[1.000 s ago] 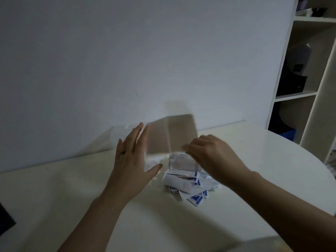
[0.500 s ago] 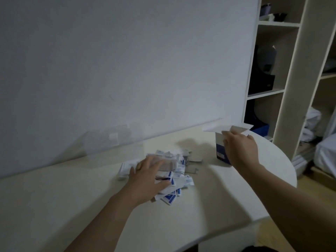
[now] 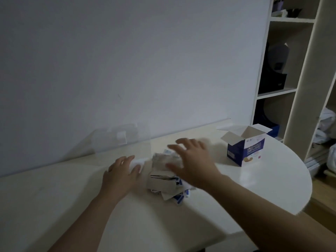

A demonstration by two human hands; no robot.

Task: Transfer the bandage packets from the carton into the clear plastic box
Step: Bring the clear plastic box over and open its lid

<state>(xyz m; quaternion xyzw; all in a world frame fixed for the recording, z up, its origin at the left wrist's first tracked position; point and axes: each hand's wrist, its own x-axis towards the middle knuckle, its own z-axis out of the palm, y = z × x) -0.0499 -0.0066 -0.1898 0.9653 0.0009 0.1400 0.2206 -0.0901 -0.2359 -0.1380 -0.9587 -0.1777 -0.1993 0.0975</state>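
From my feed, both hands are out over the counter (image 3: 254,190), one on each side of a loose heap of packets (image 3: 163,182). The heap lies on the counter between the hands. It is white wrappers with blue print, piled crosswise, with a few corners poking out toward me.

The right hand (image 3: 192,160) hovers at the heap's right side and top, fingers spread wide and straight, palm down. It is motion-blurred, so I cannot tell whether the fingertips touch the top packets. It holds nothing that I can make out.

The left hand (image 3: 121,171) sits lower, at the heap's left edge, with its fingers loosely bent. A white packet shows between its fingertips and thumb. Whether the hand pinches it or only rests on it, I cannot tell.

The carton (image 3: 244,151) stands upright to the right of the heap, well apart from the right hand. It is blue and white, and all its top flaps are folded open. I cannot see inside it from this angle.

The clear box (image 3: 125,142) stands at the back of the counter against the wall (image 3: 127,60), behind the left hand and near the heap. It is so transparent that only its edges and a pale latch show — what it holds is hard to read.

Beyond the counter's rounded right end is a shelf (image 3: 278,92) with dark things on it.
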